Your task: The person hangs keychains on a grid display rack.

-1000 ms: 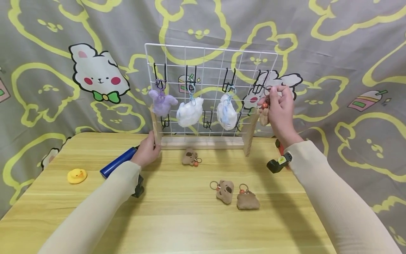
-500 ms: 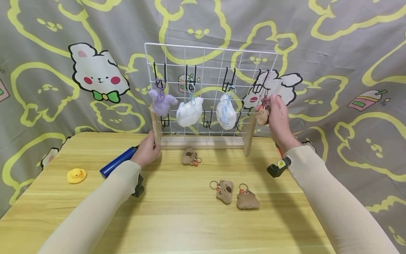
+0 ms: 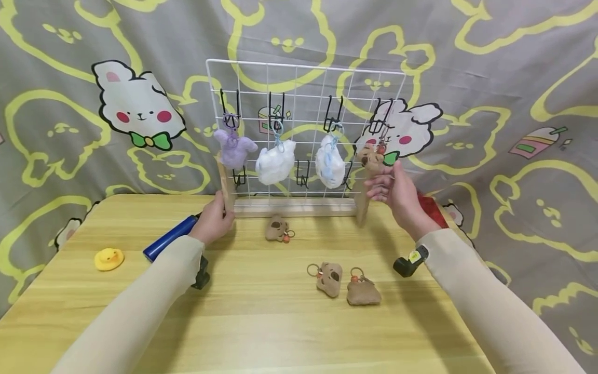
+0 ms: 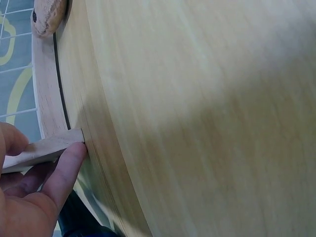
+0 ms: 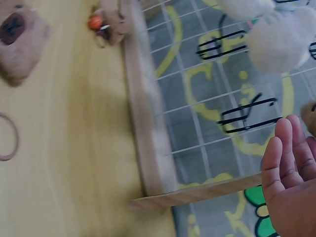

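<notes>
A white wire grid rack (image 3: 296, 66) on a wooden base (image 3: 294, 206) stands at the back of the table. My left hand (image 3: 212, 219) grips its left wooden post (image 4: 54, 144), thumb and fingers on either side. At the right end a brown plush keychain (image 3: 371, 159) hangs by its ring from the upper right black hook (image 3: 379, 124). Just below it is my right hand (image 3: 403, 200), fingers relaxed and holding nothing; whether a fingertip touches the plush I cannot tell. A purple plush (image 3: 233, 149) and two white plush keychains (image 3: 276, 162) hang along the same hook row.
Three brown plush keychains lie on the table: one (image 3: 276, 228) by the base, another (image 3: 329, 279) with a third (image 3: 364, 293) nearer. A blue cylinder (image 3: 170, 238) and yellow duck (image 3: 109, 259) are at left. A red thing (image 3: 433, 210) lies behind my right wrist.
My right hand has let go of the brown plush keychain and moved down from it; the keychain now hangs from the right hook. My left hand stays on the post.
</notes>
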A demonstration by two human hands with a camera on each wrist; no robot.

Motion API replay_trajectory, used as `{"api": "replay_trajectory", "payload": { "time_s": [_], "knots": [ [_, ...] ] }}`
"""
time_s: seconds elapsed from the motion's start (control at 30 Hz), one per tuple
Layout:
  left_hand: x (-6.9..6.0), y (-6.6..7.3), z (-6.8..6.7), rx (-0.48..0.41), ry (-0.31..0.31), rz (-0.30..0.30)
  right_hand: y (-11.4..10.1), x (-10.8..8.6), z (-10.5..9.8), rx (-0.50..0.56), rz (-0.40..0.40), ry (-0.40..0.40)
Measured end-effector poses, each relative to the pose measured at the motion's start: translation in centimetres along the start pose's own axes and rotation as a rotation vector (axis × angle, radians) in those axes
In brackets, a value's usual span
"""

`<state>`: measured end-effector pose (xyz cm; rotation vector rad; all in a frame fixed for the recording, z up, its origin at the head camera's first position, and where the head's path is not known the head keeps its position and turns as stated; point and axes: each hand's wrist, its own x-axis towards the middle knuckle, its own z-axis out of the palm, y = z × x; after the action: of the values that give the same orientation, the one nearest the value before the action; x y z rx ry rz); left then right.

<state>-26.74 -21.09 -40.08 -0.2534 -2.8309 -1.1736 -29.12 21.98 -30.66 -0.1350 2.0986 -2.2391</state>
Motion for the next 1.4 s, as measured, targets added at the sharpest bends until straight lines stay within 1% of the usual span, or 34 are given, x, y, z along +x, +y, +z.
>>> {"api": "replay_trajectory", "payload": {
  "time_s": [0.13,0.23,0.27,0.33,0.4,0.5,0.6,0.7,0.77,0.83,0.97,1.03,1.1,1.23,1.4],
  "knots": [
    [-0.1,-0.1,0.0,-0.005,-0.003,-0.008,1.6,-0.2,0.3,-0.106,0.018,0.001],
    [-0.1,0.0,-0.1,-0.007,-0.002,-0.009,3.3,-0.7,0.8,-0.231,0.013,-0.019],
    [-0.1,0.1,-0.1,-0.008,0.000,-0.008,3.9,-0.9,1.0,-0.274,0.013,-0.038],
    [-0.1,0.2,-0.1,-0.008,0.005,-0.002,5.2,-1.4,1.5,-0.370,0.002,-0.095],
    [0.0,0.2,-0.1,-0.011,0.007,0.003,6.4,-2.0,2.1,-0.469,-0.023,-0.178],
    [0.0,0.3,-0.1,-0.011,0.006,0.006,7.8,-2.8,3.3,-0.616,-0.086,-0.334],
    [-0.1,0.4,0.0,-0.007,0.008,0.004,8.6,-3.7,4.6,-0.761,-0.147,-0.486],
    [-0.1,0.4,0.0,-0.003,0.015,0.012,9.0,-4.5,5.9,-0.881,-0.140,-0.606],
    [-0.1,0.5,0.0,-0.004,0.017,0.017,9.0,-5.0,6.6,-0.953,-0.126,-0.652],
    [-0.1,0.5,0.1,-0.006,0.019,0.018,8.9,-5.4,7.4,-1.018,-0.122,-0.676],
    [0.0,0.3,0.0,-0.004,0.017,0.014,8.9,-6.0,8.4,-1.146,-0.148,-0.667],
    [0.0,0.2,0.0,-0.005,0.015,0.013,8.8,-6.2,8.7,-1.183,-0.150,-0.658],
    [0.0,0.1,0.0,-0.006,0.011,0.011,8.9,-6.3,8.9,-1.196,-0.140,-0.653],
    [0.0,0.0,0.0,-0.010,-0.004,-0.002,9.0,-6.2,8.9,-1.147,-0.130,-0.663],
    [-0.1,-0.1,0.0,-0.003,-0.013,-0.009,9.4,-6.0,8.7,-1.042,-0.105,-0.690]
  ]
}}
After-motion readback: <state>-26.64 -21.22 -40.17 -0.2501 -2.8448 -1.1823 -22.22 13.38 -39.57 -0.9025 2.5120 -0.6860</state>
